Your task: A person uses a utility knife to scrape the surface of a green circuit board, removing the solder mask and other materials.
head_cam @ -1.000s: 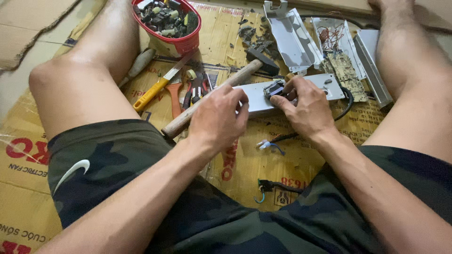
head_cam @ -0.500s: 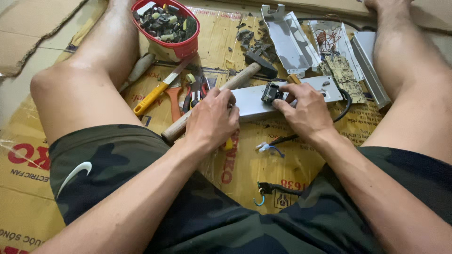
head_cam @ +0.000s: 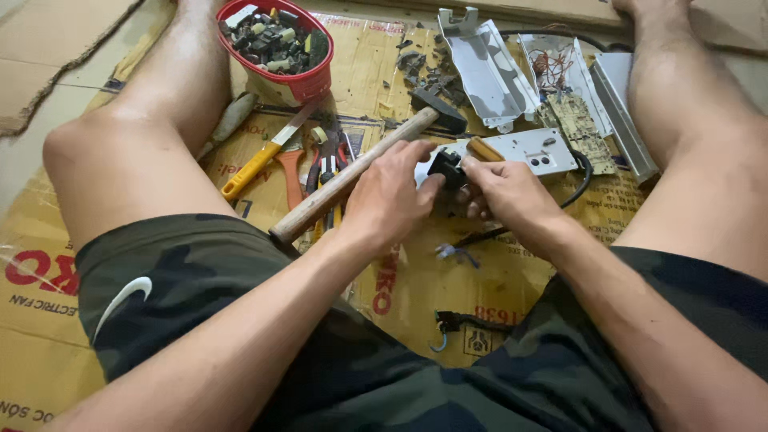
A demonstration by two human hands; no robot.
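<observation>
Between the legs, both hands pinch a black part beside the hammer.

- Your left hand and right hand are covering most of the small black part, hiding its shape.
- The red bowl is running off the top edge.
- Its contents are looking too small to identify.

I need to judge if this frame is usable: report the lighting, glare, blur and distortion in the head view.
Head view: soft, even daylight with faint shadows; mild glare on the bent metal cover; the left hand, right hand and the small black part between them look slightly soft; wide-angle stretch bows the legs at the edges; the red bowl is reasonably sharp.
</observation>
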